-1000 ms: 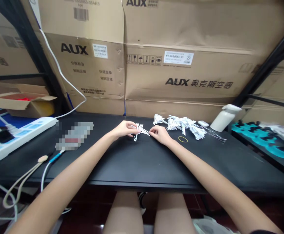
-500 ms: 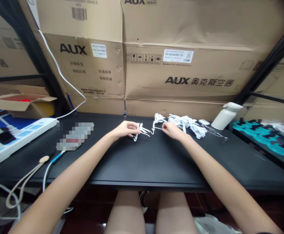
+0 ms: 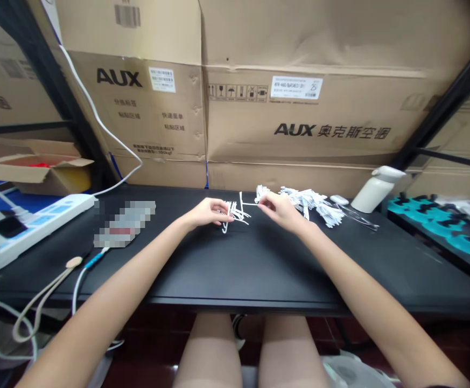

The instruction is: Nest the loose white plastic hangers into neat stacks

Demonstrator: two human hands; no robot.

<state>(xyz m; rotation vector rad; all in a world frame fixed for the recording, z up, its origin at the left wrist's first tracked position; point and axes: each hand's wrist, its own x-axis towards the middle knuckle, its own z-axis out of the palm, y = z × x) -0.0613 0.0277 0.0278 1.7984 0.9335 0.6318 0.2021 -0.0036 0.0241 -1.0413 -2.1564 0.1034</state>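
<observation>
My left hand [image 3: 207,212] is closed around a small bunch of thin white hooks [image 3: 238,213], whose ends stick out to the right, with one curved end hanging below the fingers. In a pinch, my right hand [image 3: 279,209] holds one white hook [image 3: 251,204] level, its far end crossed by an upright part beside the bunch. Whether that piece touches the bunch, I cannot tell. Behind and right of my right hand lies a heap of similar white hooks [image 3: 319,203], partly covered by the hand.
Right of the heap are a small white case [image 3: 338,200], glasses [image 3: 362,220] and a white bottle [image 3: 378,188]. A blurred-out device [image 3: 125,223] with a cable and a white power strip [image 3: 57,221] lie left. Large cardboard boxes [image 3: 299,151] stand behind the black table [image 3: 251,269].
My right hand has moved left and slightly up, bringing its white hook up to the bunch. My left hand has stayed nearly in place. The view has shifted slightly.
</observation>
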